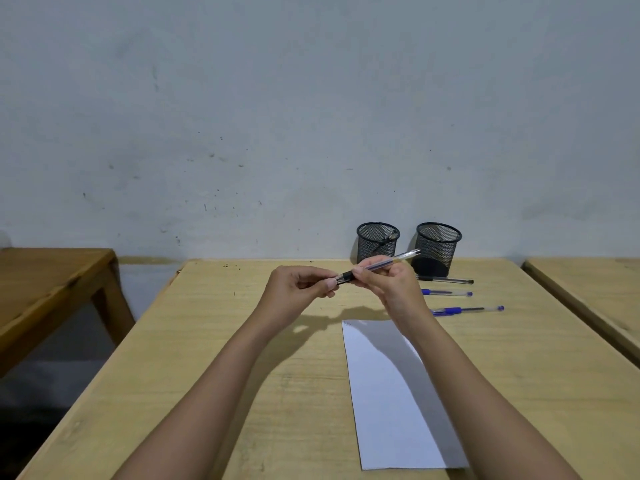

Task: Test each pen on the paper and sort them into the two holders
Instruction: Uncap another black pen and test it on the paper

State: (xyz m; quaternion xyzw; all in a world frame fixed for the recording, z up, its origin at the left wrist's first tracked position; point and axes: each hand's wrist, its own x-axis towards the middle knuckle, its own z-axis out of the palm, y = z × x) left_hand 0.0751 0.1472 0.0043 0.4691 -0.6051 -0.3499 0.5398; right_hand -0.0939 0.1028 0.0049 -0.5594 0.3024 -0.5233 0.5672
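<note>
Above the desk, my right hand (388, 284) grips the clear barrel of a black pen (398, 258), which points up and to the right. My left hand (299, 284) pinches the black cap end of that pen (344, 276). A white sheet of paper (391, 403) lies below my right forearm, with a faint mark at its top left corner. Two black mesh holders stand at the back: the left holder (378, 241) has something dark inside, while the right holder (438, 247) looks empty. Three pens lie to the right: a black pen (446, 280) and two blue pens (448, 292) (467, 310).
The light wooden desk (242, 375) reaches back to a pale wall. A darker wooden table (45, 282) stands to the left across a gap. Another light desk (588, 285) is at the right edge.
</note>
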